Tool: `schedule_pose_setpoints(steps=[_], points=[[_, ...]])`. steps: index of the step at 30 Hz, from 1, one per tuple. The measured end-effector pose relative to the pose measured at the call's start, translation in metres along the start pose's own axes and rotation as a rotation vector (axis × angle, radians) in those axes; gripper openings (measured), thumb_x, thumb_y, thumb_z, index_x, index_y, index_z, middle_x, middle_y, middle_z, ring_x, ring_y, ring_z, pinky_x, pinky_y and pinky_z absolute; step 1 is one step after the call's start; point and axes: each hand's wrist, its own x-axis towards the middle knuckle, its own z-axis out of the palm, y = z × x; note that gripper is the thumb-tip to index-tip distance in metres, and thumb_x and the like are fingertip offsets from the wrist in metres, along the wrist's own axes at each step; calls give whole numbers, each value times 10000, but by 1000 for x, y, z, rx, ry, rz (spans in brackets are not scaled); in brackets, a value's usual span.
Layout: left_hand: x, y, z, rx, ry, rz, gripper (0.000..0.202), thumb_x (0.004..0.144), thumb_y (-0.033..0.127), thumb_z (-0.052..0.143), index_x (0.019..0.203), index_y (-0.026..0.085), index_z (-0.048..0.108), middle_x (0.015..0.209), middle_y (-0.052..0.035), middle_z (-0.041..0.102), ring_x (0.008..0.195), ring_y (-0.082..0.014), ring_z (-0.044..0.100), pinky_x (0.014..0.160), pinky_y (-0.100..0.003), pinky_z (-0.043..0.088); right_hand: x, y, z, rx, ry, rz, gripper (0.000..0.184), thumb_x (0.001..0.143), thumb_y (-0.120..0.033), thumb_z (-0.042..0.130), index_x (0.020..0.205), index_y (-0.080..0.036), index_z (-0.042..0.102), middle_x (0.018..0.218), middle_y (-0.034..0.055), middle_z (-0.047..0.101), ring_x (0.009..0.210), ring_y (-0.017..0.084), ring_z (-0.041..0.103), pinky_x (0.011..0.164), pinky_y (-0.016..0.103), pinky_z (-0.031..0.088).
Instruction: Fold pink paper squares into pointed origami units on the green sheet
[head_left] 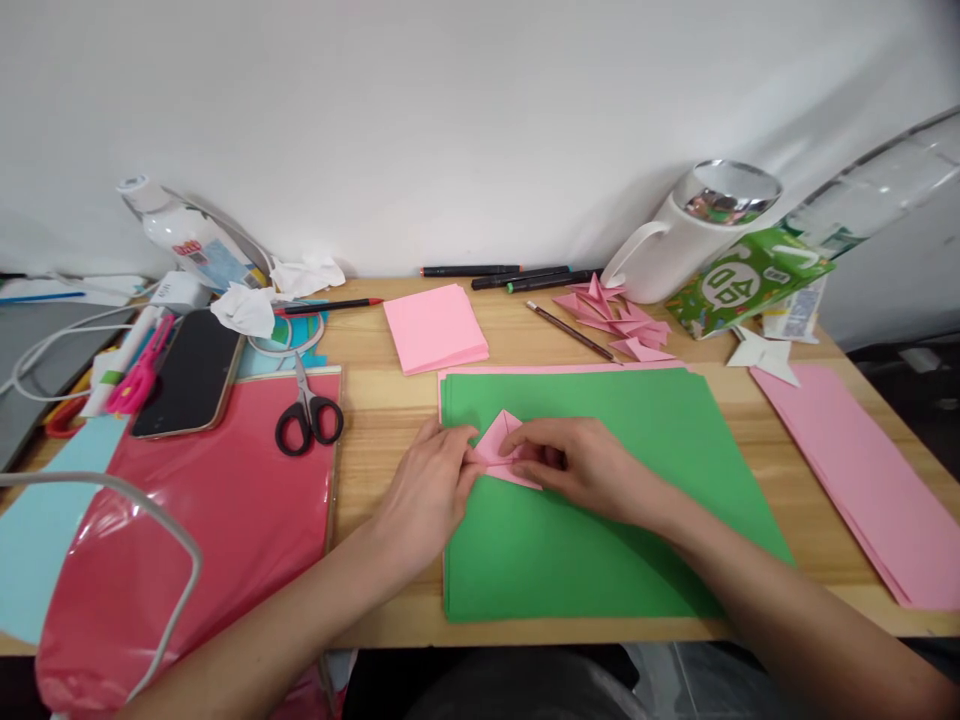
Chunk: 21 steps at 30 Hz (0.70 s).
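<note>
A small folded piece of pink paper [501,440] lies on a stack of green sheets [637,500] in the middle of the wooden desk. My left hand [431,485] pinches its left corner with closed fingers. My right hand [577,465] presses down on its right side, fingers curled over the fold. Both hands meet at the paper.
A pad of pink squares [435,327] and black scissors [307,415] lie to the left, by a phone [191,375] and a red plastic folder [202,530]. Folded pink pieces [619,320], a pencil [570,332], markers [517,275], a white jug [694,240] stand behind. Long pink sheets [862,470] lie right.
</note>
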Motion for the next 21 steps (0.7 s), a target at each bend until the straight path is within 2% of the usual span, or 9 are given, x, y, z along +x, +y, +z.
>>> schedule_pose_setpoints(steps=[3,5,8,10,15,21], points=[[-3,3,-1,33,33,-4,155,799,88,608,940,140,569,759,-33,648,803,-205,584,683,-334,516,0,0,2,-15,29,2,153,803,-138,579,914,-192,670,667,-25,598,546,86,471,532,196,326],[-8,9,-4,97,75,100,86,832,103,564,914,120,583,780,-60,647,767,-201,595,661,-334,532,0,0,3,-12,50,1,155,801,-137,578,908,-191,676,674,-20,608,543,86,475,531,197,331],[-18,22,-8,265,92,508,204,882,89,446,994,33,607,943,-161,676,950,-263,619,827,-411,531,1,1,4,10,67,-1,131,802,-158,596,895,-188,684,658,-20,609,536,86,479,530,197,340],[-25,30,-8,371,117,628,205,876,62,440,934,15,631,940,-183,698,955,-266,647,851,-394,538,1,1,4,14,71,-2,115,798,-165,612,885,-182,685,650,-20,608,535,86,480,529,197,344],[-34,35,3,573,220,615,140,841,89,552,875,0,653,880,-192,725,872,-304,695,751,-426,594,2,1,4,17,61,10,108,796,-154,616,874,-182,686,662,-17,619,538,85,483,526,197,351],[-36,36,7,641,194,543,170,839,115,565,884,-19,659,952,-237,700,946,-345,667,781,-462,591,2,2,3,28,48,14,106,821,-194,595,876,-188,685,670,-12,624,544,89,491,524,202,357]])
